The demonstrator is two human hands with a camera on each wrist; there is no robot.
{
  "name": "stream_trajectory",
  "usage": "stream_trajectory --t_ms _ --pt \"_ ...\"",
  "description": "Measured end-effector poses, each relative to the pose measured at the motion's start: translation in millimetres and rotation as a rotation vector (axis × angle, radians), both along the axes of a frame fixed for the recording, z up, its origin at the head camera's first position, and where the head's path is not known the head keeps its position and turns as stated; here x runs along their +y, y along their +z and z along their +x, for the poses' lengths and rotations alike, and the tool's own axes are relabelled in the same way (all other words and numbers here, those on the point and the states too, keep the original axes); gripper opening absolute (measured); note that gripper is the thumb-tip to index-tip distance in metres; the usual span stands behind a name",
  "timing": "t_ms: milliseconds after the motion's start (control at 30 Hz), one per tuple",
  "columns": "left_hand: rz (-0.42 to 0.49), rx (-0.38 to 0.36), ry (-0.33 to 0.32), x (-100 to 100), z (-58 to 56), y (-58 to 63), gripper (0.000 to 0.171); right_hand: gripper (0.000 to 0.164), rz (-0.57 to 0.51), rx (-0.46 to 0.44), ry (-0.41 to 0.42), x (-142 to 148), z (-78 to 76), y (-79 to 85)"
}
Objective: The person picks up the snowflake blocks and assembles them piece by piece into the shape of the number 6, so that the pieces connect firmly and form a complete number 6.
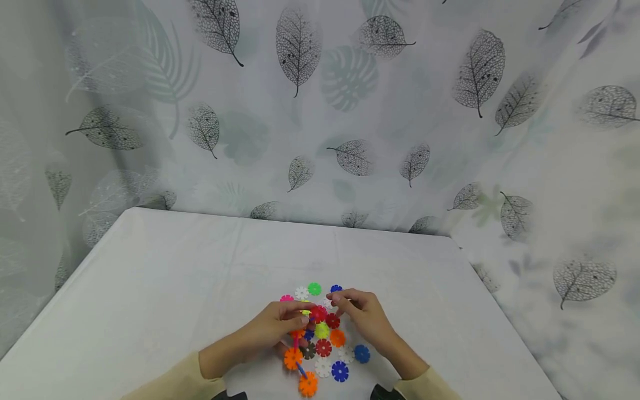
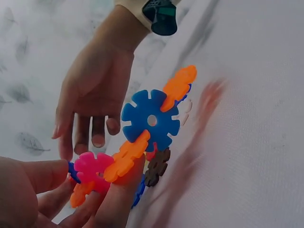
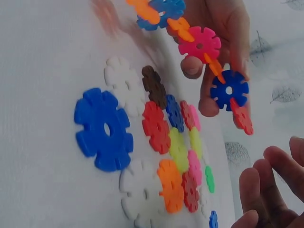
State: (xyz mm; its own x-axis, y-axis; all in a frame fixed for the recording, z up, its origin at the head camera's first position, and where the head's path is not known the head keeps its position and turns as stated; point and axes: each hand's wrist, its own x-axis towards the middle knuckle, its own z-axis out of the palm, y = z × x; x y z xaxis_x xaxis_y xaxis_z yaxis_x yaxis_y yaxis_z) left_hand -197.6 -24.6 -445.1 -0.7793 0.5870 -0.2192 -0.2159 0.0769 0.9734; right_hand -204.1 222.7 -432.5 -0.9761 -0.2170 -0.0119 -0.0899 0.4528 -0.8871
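Observation:
My left hand [image 1: 267,329] pinches a chain of slotted plastic flower discs pushed edge to edge. In the right wrist view the chain runs from an orange disc past a light blue disc [image 3: 172,6], a pink disc [image 3: 209,46] and a dark blue disc [image 3: 240,89] to a red disc [image 3: 243,119] at its end. Its other end, with an orange disc [image 1: 308,384], hangs toward my body. The right hand [image 1: 370,319] hovers beside the red end, apart from it, fingers loosely bent and nothing in them.
Loose discs lie under and between the hands on the white table [image 1: 200,261], among them a blue disc [image 1: 340,371], a white disc [image 1: 323,367], an orange disc [image 1: 338,338] and a green disc [image 1: 314,289]. A leaf-patterned curtain [image 1: 260,161] hangs behind the table.

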Motion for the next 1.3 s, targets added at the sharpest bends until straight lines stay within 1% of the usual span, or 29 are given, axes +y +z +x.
stream_trajectory --t_ms 100,200,300,433,600,800,900,1100,1300 --pt "0.02 -0.026 0.008 -1 -0.2 -2.2 0.045 0.033 -0.006 -0.001 -0.06 5 -0.6 -1.8" --pt "0.012 -0.038 0.023 -1 -0.3 -3.7 0.048 0.031 -0.003 0.006 -0.124 8 -0.7 -2.7" --pt "-0.002 -0.04 0.041 0 -0.4 -4.7 0.048 0.03 0.018 0.023 -0.17 11 -0.3 -3.6" --pt "-0.014 -0.032 0.065 -1 -0.4 -5.1 0.047 0.028 0.061 0.043 -0.204 13 0.3 -5.1" --pt "-0.026 -0.024 0.083 -2 -0.1 -6.6 0.047 0.029 0.127 0.044 -0.219 16 1.5 -8.4" --pt "-0.021 -0.027 0.092 -3 -0.1 -8.5 0.047 0.03 0.169 0.006 -0.217 21 2.4 -11.9" --pt "-0.026 -0.023 0.092 -4 -0.1 -8.9 0.048 0.03 0.184 -0.022 -0.202 23 3.6 -13.8" --pt "-0.034 -0.026 0.096 -3 -0.3 -9.6 0.048 0.027 0.246 -0.058 -0.112 24 8.9 -15.5" --pt "-0.043 -0.026 0.102 -2 0.0 -9.8 0.051 0.027 0.301 -0.047 -0.039 27 10.4 -17.3"
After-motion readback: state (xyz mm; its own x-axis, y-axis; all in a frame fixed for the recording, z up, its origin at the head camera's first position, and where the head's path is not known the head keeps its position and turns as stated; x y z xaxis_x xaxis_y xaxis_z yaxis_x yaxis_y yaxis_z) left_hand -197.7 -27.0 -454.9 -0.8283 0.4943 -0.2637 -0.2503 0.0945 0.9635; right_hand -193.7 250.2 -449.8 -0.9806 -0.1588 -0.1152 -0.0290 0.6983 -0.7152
